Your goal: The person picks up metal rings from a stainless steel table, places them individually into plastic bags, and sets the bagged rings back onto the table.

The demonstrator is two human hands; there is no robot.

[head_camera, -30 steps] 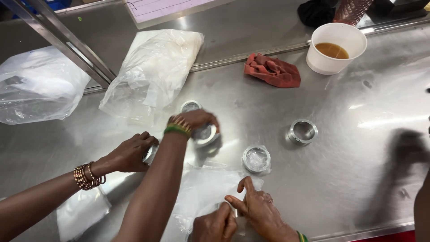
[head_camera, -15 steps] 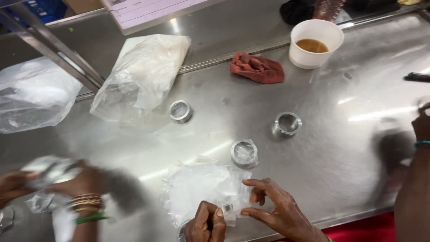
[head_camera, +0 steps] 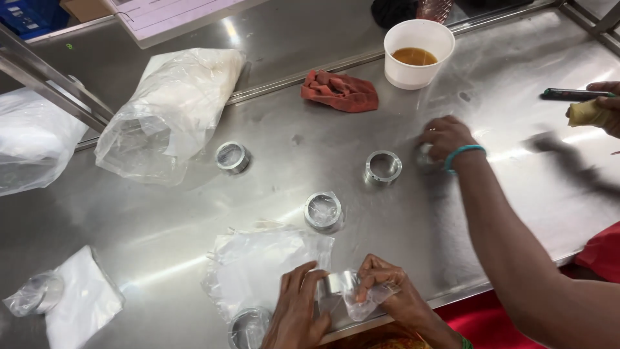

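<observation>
My left hand [head_camera: 298, 309] and my right hand [head_camera: 389, 289] are at the table's near edge, both holding a small metal ring [head_camera: 337, 282] that sits partly inside a small clear plastic bag [head_camera: 361, 304]. Just left of my hands lies a pile of clear bags [head_camera: 258, 262], with another metal ring [head_camera: 248, 326] at its near end. A bagged ring [head_camera: 323, 211] stands beyond my hands. Two bare rings stand farther out: a ring [head_camera: 382, 167] to the right and a ring [head_camera: 232, 157] to the left.
A co-worker's arm with a teal bangle [head_camera: 462, 151] reaches in from the right, hand [head_camera: 444, 136] on the steel table [head_camera: 161, 220]. Another hand [head_camera: 597, 110] by a pen [head_camera: 571, 94] is far right. A white cup of brown liquid [head_camera: 418, 53], red rag [head_camera: 340, 91] and large bags [head_camera: 169, 113] lie beyond; a wrapped ring [head_camera: 39, 292] lies left.
The co-worker's bangled hands at the left have pulled away out of view. A different arm now reaches in from the right. My hands have closed on a ring and bag.
</observation>
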